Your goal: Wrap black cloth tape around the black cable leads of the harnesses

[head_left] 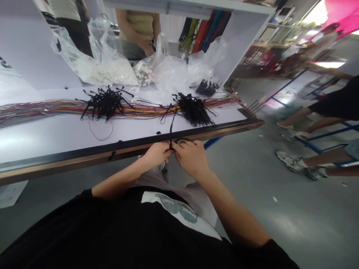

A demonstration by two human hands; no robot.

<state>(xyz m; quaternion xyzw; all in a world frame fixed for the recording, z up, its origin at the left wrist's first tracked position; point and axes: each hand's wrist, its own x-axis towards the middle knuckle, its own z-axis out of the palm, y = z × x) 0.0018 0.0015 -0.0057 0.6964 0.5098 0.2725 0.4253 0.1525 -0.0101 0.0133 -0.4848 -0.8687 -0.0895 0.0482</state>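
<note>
The long white worktable [56, 134] carries a multicoloured wire bundle [146, 111] and 2 black cable-tie heaps [193, 108] within reach at 12 o'clock of the left hand [157, 153] and right hand [193, 157], whose fingertips clamp 1 thin black strap [171, 130] taut at its near edge.

My left hand [157, 154] and right hand [192, 157] meet in front of me, low over my lap, fingertips touching. Both are curled with their backs turned up toward me, and the fingers are pinched shut where the hands join. My left forearm [117, 185] comes in from the lower left and my right forearm [230, 213] from the lower right. Both are bare, with elbows bent and spread wide, so my arms form a V. My wrists look roughly straight.
</note>
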